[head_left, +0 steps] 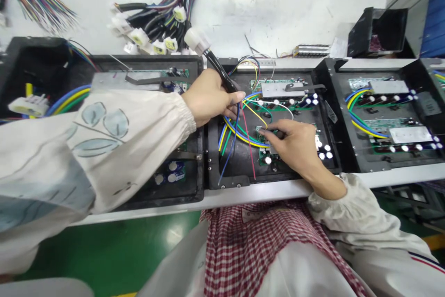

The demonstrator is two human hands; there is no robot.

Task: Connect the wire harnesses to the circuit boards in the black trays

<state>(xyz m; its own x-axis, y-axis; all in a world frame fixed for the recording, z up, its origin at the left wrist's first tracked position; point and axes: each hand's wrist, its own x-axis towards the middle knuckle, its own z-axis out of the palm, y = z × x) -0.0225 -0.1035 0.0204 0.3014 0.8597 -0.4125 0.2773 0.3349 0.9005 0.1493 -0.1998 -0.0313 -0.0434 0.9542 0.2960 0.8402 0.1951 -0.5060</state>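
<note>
My left hand is closed around a black-sheathed wire harness that ends in a white connector up and to the left. Coloured wires fan out of the sheath below my fingers into the middle black tray. My right hand rests over the green circuit board in that tray, its thumb and forefinger pinched on a yellow wire end at the board.
More black trays with boards and capacitors sit left and right along the white bench rail. A bundle of harnesses with white plugs lies behind. A black bin stands at the back right. A checked apron covers my lap.
</note>
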